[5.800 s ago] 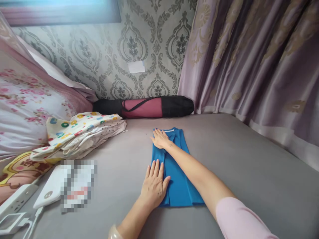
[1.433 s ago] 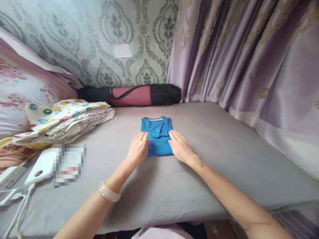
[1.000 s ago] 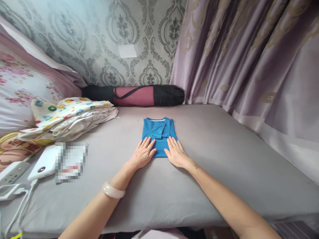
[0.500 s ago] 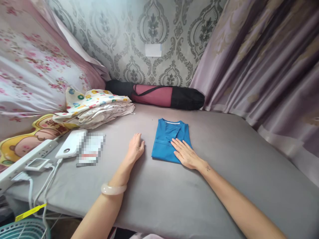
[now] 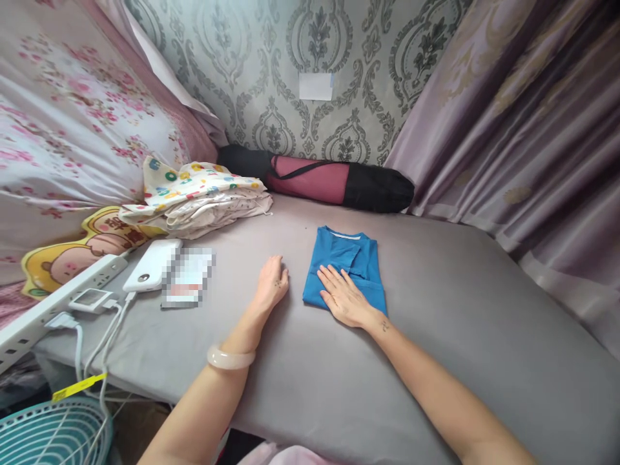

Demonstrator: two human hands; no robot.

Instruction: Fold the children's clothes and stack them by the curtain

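A blue folded T-shirt [image 5: 365, 261] lies flat on the grey bed sheet, its collar toward the wall and a pale strip inside the neckline. My right hand [image 5: 345, 300] is spread palm down over its lower middle part, fingers stretched out. To the left of the shirt, my left hand [image 5: 272, 281] rests on the sheet, apart from the fabric. Its fingers are loosely bent, the thumb stands off to the side, and nothing shows in it. A pale bangle [image 5: 230, 358] circles the left forearm.
At left are a white power bank [image 5: 152, 265], a blurred-out flat item [image 5: 186, 278], a power strip [image 5: 87, 287] with cables, and a cartoon cushion [image 5: 62, 258]. Folded patterned cloth [image 5: 203, 200] and a black-and-red long bag [image 5: 314, 181] lie farther back. A teal fan [image 5: 53, 433] stands below the edge.
My right hand has slid leftward across the shirt, from its right side to the lower middle. The left hand stays beside it on the sheet. The view has shifted slightly.
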